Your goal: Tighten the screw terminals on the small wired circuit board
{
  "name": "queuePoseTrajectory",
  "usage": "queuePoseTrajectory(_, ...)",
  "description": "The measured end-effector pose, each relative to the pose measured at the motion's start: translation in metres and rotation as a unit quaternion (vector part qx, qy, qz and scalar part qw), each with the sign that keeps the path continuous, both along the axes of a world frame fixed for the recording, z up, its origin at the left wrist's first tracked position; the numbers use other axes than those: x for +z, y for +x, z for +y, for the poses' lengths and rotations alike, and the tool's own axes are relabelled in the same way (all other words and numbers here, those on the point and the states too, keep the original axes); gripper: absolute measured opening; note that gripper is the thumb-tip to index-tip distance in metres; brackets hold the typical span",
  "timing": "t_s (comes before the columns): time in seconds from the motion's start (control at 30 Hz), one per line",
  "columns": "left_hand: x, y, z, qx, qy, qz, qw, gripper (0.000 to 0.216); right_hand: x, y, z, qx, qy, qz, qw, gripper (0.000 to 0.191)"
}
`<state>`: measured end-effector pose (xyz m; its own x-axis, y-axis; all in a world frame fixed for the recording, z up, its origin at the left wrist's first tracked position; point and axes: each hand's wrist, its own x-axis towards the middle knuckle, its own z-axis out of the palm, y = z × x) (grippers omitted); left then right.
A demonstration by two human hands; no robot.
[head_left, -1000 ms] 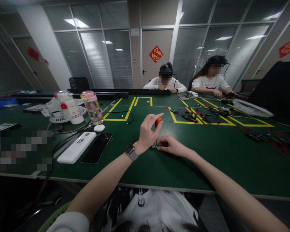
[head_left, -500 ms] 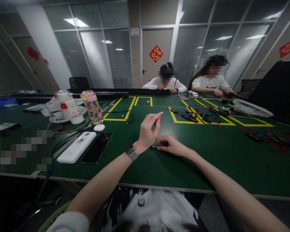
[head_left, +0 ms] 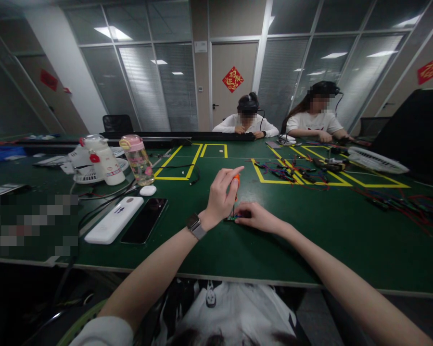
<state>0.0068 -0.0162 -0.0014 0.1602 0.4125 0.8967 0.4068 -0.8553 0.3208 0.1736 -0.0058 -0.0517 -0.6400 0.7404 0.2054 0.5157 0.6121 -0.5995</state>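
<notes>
My left hand, with a watch on its wrist, pinches the orange handle of a small screwdriver that stands upright, its tip down on a tiny green circuit board on the green table. My right hand lies on the table just right of the board, fingers closed on its edge and pinning it down.
A white power bank, a dark phone, a white earbud case and two bottles lie to the left. Coloured wires sprawl inside yellow tape marks. Two people sit across the table. A white fan grille lies far right.
My left fingers have shifted slightly on the orange handle, which now shows a little more. The right hand and the board have stayed put.
</notes>
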Motion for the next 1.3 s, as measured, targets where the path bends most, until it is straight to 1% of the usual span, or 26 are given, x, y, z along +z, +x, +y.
queuePoseTrajectory(0.17, -0.0011, 0.0015, 0.0018, 0.007, 0.006, 0.012, 1.000, 0.030, -0.0001, 0.0002, 0.0004, 0.000, 0.003, 0.000, 1.000, 0.014)
queuePoseTrajectory(0.4, -0.0020, 0.0024, 0.0025, 0.047, 0.022, 0.003, 0.999, 0.022, 0.0001, 0.0003, 0.0001, 0.004, -0.007, 0.005, 1.000, 0.014)
queuePoseTrajectory(0.53, -0.0020, 0.0017, 0.0017, 0.041, 0.023, 0.007, 0.999, 0.022, -0.0013, 0.0004, 0.0009, 0.001, -0.003, 0.006, 1.000, 0.014)
queuePoseTrajectory(0.73, -0.0020, 0.0012, 0.0008, 0.012, 0.011, 0.017, 1.000, 0.034, -0.0014, -0.0001, 0.0010, 0.004, 0.006, 0.005, 1.000, 0.012)
queuePoseTrajectory(1.17, -0.0039, 0.0033, 0.0045, 0.030, 0.021, 0.027, 0.999, 0.031, -0.0031, 0.0009, 0.0021, 0.008, 0.005, 0.011, 1.000, 0.012)
queuePoseTrajectory(1.3, -0.0030, 0.0025, 0.0033, 0.046, 0.028, 0.020, 0.998, 0.026, -0.0037, 0.0010, 0.0023, 0.007, 0.003, 0.010, 1.000, 0.012)
